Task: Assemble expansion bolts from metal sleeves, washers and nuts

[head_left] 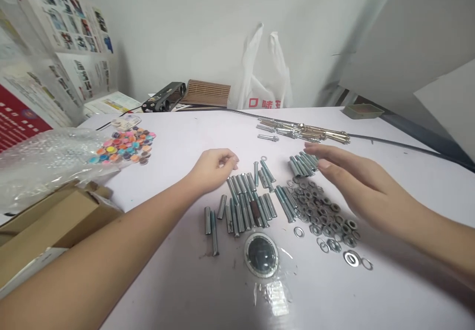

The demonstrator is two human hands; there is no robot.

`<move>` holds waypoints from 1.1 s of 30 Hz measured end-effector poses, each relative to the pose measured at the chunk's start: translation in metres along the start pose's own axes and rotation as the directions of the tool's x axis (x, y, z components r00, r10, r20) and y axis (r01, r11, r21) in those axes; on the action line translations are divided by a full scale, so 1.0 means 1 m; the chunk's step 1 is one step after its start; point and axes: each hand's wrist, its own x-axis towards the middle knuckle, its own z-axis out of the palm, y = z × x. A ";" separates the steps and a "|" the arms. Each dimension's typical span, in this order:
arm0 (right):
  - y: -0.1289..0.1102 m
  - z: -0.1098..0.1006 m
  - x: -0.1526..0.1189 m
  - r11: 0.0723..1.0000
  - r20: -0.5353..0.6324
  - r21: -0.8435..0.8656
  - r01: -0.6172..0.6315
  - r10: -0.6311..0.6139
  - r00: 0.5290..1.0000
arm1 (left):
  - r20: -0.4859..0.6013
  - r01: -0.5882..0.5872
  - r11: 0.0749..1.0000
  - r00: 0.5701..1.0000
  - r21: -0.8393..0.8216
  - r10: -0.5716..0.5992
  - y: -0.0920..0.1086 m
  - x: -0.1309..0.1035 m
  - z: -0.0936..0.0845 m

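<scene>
Forearms (122, 251) flank metal sleeves (246, 213), left hand (215, 170) curled closed, right hand (356, 181) fingers spread

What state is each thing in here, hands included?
Left hand: fingers curled; whether it holds anything is unclear.
Right hand: open, fingers extended.
Metal sleeves and bolts: lying grouped, apart from one another's nuts.
Nuts and washers: loose, spread in a heap.
Long fasteners: lying piled together.
Coloured discs: loosely heaped.
White carrier bag: upright, handles raised.
Clear plastic: crumpled.
</scene>
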 end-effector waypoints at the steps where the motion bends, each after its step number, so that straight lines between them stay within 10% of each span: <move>1: -0.002 0.005 0.014 0.999 0.026 -0.035 0.035 -0.034 0.999 | -0.001 -0.001 1.000 1.000 -0.009 0.001 0.000 0.000 0.000; 6: 0.010 0.049 0.087 0.960 0.289 -0.107 0.257 -0.217 0.932 | -0.007 0.013 1.000 1.000 -0.016 -0.014 -0.003 0.001 0.001; 12: 0.036 0.071 0.119 0.967 0.427 -0.087 0.241 -0.183 0.886 | -0.002 0.029 0.999 1.000 -0.017 -0.029 -0.002 0.001 0.002; 23: 0.014 0.066 0.100 0.948 0.218 0.257 0.188 -0.247 0.944 | 0.009 0.045 0.994 0.999 -0.100 -0.044 0.004 0.005 0.007; 28: 0.016 0.084 0.098 0.919 -0.080 0.194 0.342 -0.333 0.939 | 0.135 -0.298 0.944 0.951 0.143 0.279 0.017 0.010 0.010; 33: 0.017 0.087 0.095 0.921 -0.056 0.127 0.367 -0.363 0.930 | 0.317 -0.407 0.881 0.891 0.240 0.325 0.012 0.017 0.005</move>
